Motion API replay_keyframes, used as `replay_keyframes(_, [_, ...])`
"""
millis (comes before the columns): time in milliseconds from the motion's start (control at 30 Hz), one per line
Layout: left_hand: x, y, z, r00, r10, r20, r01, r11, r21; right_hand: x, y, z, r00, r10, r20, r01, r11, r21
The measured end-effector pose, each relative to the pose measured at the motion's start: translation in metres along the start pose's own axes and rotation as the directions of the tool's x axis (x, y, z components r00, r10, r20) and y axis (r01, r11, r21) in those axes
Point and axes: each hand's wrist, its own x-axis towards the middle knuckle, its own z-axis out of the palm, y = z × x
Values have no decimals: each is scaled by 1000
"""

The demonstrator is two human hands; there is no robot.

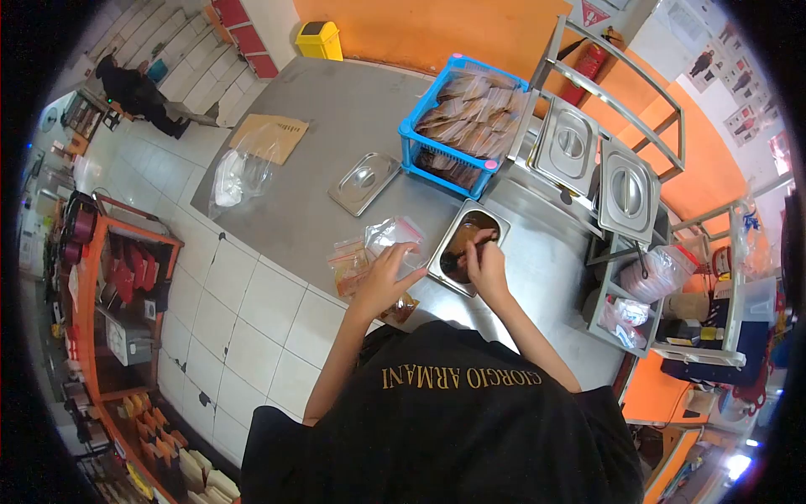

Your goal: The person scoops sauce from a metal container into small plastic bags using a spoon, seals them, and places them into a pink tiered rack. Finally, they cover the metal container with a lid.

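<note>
My left hand [384,281] holds a small clear plastic bag [412,260], with thumb and forefinger spread around its mouth. To the right, my right hand [487,267] is closed on a dark utensil over a steel container [435,267] of brown liquid. The utensil's lower part is hard to make out. Filled small bags [348,267] and clear zip bags [395,233] lie beside my left hand. A steel lid [364,183] rests on the table further forward.
A blue basket [445,175] full of packed bags stands beyond the container. Lidded steel pans [628,195] sit at the right under a metal frame. Brown paper [270,137] and a plastic bag [231,181] lie at the left. Another person [138,92] stands far left.
</note>
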Motion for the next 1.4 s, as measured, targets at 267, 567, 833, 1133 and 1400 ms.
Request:
replay_keyframes(267, [-3, -29, 27, 993, -116, 9, 112, 941, -319, 0, 13, -28, 942, -320, 103, 336, 910, -245])
replay_keyframes(567, [-15, -36, 52, 954, -222, 199, 297, 779, -552, -19, 19, -24, 938, -318, 140, 343, 911, -228])
replay_keyframes(833, [-12, -20, 53, 970, -167, 180, 237, 821, -520, -26, 36, -11, 953, 240, -185, -135, 884, 448])
replay_keyframes(1133, [-11, -27, 52, 975, -177, 131, 219, 840, -496, -28, 49, -22, 903, 387, -187, -182, 738, 649])
replay_keyframes(1400, [-13, -19, 48, 972, -186, 146, 235, 809, -538, -38, 43, -23, 968, 226, -104, -118, 784, 609])
